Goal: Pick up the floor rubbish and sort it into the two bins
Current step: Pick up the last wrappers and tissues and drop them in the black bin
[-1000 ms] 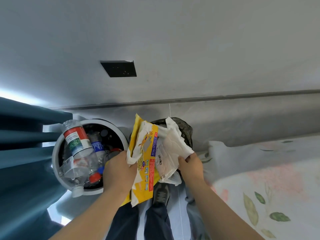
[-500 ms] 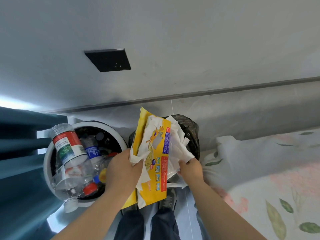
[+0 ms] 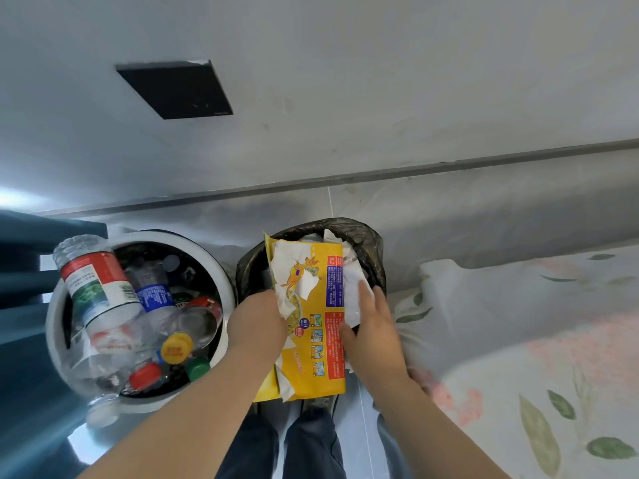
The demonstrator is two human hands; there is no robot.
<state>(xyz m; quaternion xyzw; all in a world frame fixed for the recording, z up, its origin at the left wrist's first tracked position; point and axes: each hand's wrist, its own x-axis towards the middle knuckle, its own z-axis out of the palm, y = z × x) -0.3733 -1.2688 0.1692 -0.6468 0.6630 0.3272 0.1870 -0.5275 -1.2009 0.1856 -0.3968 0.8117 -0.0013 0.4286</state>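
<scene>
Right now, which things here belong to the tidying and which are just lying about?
Job: yellow packet, white tissue, black-bagged bin, white bin, plastic bottles, left hand, right hand.
Lying about: floral bedsheet, teal curtain, black wall panel.

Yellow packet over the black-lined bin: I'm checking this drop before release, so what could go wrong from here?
1. The yellow packet, gripped by the left hand, overhangs the near rim of the black-lined bin; once released it may tip onto the floor.
2. The loose white tissue under the right hand could slip out beside the bin.
3. The big bottle leans over the rim of the white bin, close to the left forearm; a nudge may topple it.
</scene>
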